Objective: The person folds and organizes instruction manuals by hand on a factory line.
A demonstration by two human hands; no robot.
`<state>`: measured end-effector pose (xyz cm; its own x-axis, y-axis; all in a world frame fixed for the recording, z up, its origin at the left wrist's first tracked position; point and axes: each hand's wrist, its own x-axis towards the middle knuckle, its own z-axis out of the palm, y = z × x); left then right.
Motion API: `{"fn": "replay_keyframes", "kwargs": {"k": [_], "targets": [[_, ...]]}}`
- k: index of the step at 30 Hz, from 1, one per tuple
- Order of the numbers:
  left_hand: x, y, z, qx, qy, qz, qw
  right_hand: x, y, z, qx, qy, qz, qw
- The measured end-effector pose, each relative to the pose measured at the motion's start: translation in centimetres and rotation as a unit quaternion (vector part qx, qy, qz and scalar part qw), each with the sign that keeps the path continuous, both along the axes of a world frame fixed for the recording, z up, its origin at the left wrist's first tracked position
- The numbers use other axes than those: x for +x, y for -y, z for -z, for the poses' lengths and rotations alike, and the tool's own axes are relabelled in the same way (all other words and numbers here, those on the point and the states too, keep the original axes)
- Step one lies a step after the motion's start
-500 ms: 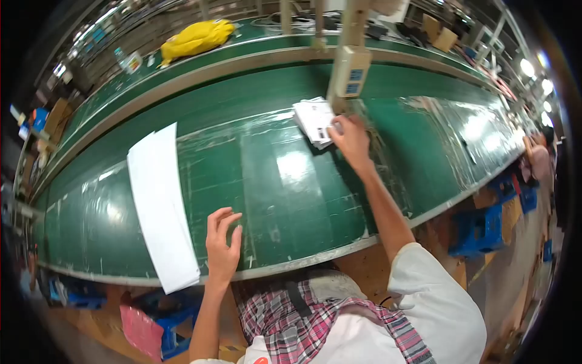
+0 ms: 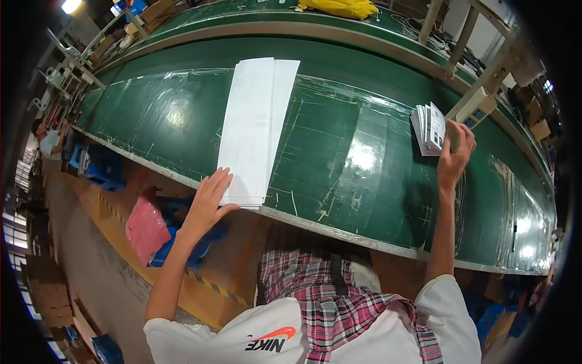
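My left hand (image 2: 208, 203) lies with stretched fingers on the near left corner of a long white paper stack (image 2: 251, 133). The stack's sheets are slightly fanned and reach the table's front edge. My right hand (image 2: 456, 155) has its fingers curled at the right edge of a small pile of printed leaflets (image 2: 429, 130). Thumb and fingertips meet the edge of the top leaflet, which looks lifted. The pile's leaflets are spread unevenly; how many the fingers grip is hidden.
The green table (image 2: 321, 145) has clear tape across it. A post with a socket box (image 2: 474, 109) stands just behind the leaflets. A yellow bag (image 2: 339, 7) lies on the back shelf. A pink bag (image 2: 147, 227) and blue stools are below; another person (image 2: 51, 139) sits far left.
My left hand has moved from above the table onto the long paper's near end. My right hand stays at the leaflets, whose top one now looks raised. The view has turned left.
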<state>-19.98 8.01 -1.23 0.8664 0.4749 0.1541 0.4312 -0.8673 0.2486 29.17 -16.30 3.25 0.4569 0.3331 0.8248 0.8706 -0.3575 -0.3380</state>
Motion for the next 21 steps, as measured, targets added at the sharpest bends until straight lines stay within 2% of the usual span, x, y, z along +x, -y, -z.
{"fn": "replay_keyframes", "kwargs": {"k": [3, 10, 17, 21], "targets": [[-0.2, -0.1, 0.3, 0.013, 0.010, 0.024, 1.000, -2.4, -1.1, -0.5, -0.013, 0.016, -0.041, 0.999], [-0.7, 0.6, 0.9, 0.067, 0.073, 0.052, 0.994, -7.6, -4.2, 2.1, -0.059, -0.034, -0.160, 0.985], [0.0, 0.3, 0.5, 0.099, 0.103, 0.070, 0.987, -13.4, -6.7, 3.2, -0.113, -0.078, -0.293, 0.946], [0.0, 0.7, -0.6, 0.047, 0.094, 0.057, 0.993, -15.5, -7.5, 4.5, -0.136, -0.100, -0.351, 0.921]]}}
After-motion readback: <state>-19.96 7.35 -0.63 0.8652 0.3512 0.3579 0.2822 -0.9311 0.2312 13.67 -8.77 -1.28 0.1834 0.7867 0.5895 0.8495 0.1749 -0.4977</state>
